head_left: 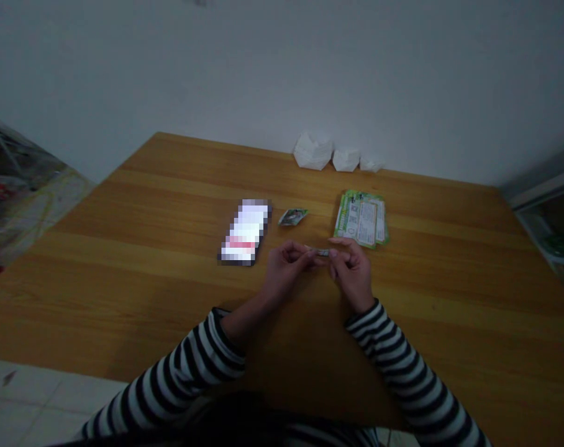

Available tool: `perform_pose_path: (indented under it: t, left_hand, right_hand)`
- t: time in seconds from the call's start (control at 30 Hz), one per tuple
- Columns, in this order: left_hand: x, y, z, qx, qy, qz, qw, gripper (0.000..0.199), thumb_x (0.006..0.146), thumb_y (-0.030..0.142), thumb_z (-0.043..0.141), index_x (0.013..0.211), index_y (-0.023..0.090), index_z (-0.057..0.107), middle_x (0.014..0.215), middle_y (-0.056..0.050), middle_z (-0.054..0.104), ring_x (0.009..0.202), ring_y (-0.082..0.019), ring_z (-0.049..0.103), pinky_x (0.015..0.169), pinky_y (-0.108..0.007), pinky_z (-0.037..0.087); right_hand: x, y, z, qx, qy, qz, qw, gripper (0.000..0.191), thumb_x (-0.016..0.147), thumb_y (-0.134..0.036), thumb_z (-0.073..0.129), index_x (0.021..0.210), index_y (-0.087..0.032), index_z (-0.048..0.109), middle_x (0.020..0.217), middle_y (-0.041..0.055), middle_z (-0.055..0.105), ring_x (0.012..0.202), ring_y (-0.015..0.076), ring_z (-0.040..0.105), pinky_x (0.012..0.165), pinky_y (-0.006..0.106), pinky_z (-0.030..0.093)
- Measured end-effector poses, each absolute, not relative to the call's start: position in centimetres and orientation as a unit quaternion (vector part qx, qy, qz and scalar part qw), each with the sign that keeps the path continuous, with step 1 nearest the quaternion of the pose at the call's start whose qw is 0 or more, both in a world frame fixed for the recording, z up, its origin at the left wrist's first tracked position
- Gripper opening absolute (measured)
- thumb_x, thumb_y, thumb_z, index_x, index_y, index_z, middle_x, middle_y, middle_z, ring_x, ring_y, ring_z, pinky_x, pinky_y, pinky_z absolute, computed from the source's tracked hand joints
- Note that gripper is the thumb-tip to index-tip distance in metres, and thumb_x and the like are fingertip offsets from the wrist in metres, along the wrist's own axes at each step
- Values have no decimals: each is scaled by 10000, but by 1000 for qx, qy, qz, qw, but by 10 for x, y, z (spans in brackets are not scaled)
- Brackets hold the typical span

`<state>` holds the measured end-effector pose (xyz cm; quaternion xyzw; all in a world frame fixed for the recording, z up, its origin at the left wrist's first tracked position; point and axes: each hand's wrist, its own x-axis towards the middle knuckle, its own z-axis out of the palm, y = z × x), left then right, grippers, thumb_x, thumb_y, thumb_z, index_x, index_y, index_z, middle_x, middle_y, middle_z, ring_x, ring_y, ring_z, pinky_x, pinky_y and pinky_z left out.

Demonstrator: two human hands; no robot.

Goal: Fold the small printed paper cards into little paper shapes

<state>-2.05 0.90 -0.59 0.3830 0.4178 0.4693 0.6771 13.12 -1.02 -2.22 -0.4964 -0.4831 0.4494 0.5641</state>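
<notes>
Between both hands is a small, thin folded piece of paper or card (322, 252), pinched at its two ends. My left hand (289, 264) is closed, thumb and fingers on its left end. The right end sits in the closed fingers of my right hand (351, 267). Just beyond them lies a small folded green card (293, 216) with a printed picture. To its right is a loose stack of green-edged printed cards (362, 218), close to my right fingertips.
A phone (245, 232) with a lit, blurred screen lies left of my hands. Several folded white paper pieces (313, 152) stand along the wall (245, 74) at the back edge of the wooden table (123, 267). A shelf (552, 217) is at the right.
</notes>
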Motion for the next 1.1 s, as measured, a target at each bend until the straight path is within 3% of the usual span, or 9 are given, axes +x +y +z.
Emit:
perform_pose_path:
  t: [0.23, 0.43, 0.67, 0.9, 1.1]
  left_hand:
    - [-25, 17, -13, 402, 411, 481, 661, 305, 748, 398, 778, 711, 127, 644, 697, -28, 718, 650, -118, 659, 668, -228, 505]
    - [-20, 15, -17, 433, 458, 478, 611, 246, 757, 375, 765, 713, 139, 711, 709, -18, 706, 649, -114, 618, 644, -226, 465]
    - [-18, 13, -15, 456, 509, 464, 564, 189, 672, 346, 819, 716, 167, 776, 741, -55, 756, 686, -181, 672, 643, -271, 494]
    - [-17, 12, -12, 383, 563, 446, 581, 244, 600, 374, 863, 661, 159, 765, 703, -60, 747, 631, -164, 653, 602, -256, 479]
    - [-18, 13, -14, 367, 513, 436, 642, 274, 623, 381, 856, 616, 139, 728, 631, -46, 715, 582, -126, 628, 600, -235, 471]
  right_hand:
    - [139, -7, -24, -483, -517, 428, 562, 155, 810, -352, 726, 844, -202, 741, 765, 23, 720, 616, 128, 611, 576, 252, 488]
    - [131, -10, -26, -530, -523, 343, 573, 254, 863, -337, 667, 662, -181, 683, 604, 3, 639, 581, 137, 581, 565, 259, 468]
    - [124, -12, -26, -549, -469, 346, 600, 344, 850, -375, 677, 579, -180, 592, 524, -22, 576, 491, 110, 515, 509, 241, 422]
    - [121, -10, -26, -537, -438, 409, 594, 289, 768, -400, 757, 642, -181, 616, 576, -16, 625, 518, 113, 548, 505, 230, 443]
    - [121, -9, -28, -509, -424, 456, 594, 328, 804, -407, 727, 652, -202, 520, 549, -34, 619, 461, 95, 526, 455, 208, 421]
